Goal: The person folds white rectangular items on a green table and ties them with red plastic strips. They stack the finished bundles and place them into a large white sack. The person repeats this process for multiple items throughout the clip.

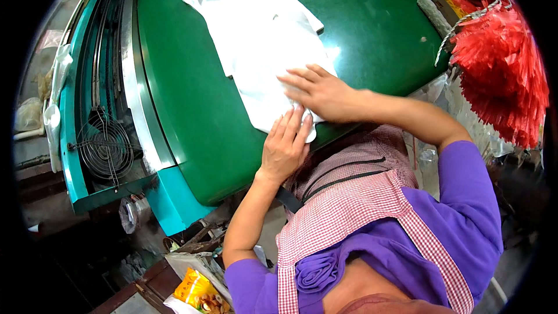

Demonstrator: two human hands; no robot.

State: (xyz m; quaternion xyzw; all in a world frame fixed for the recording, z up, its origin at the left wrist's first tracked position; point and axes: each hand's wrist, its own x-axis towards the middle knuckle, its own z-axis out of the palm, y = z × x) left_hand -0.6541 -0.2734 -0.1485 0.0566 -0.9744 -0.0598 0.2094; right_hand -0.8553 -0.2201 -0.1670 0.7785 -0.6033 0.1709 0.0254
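1. Neither of your hands pinches anything: both lie flat with fingers spread, pressing down on the near end of the white cloth (261,35).
2. Your left hand (285,145) rests palm down at the cloth's lowest corner, fingers pointing up and slightly right, right at the table's near edge.
3. Your right hand (319,93) reaches in from the right, palm down, fingers pointing left across the cloth, just above the left hand; the two nearly touch.
4. The cloth lies on the green table (186,110). Its long axis runs from the far upper left, where it is bunched and wrinkled, down to the near right, where it narrows under your hands.
5. The near end points toward your checked apron (349,203), which you wear over a purple shirt (465,221).
6. Left of the table sits a teal machine frame with a round wire fan guard (104,148).
7. A bundle of red strips (503,81) hangs at the right, well apart from the cloth.
8. A yellow snack bag (195,291) lies low, below the table.
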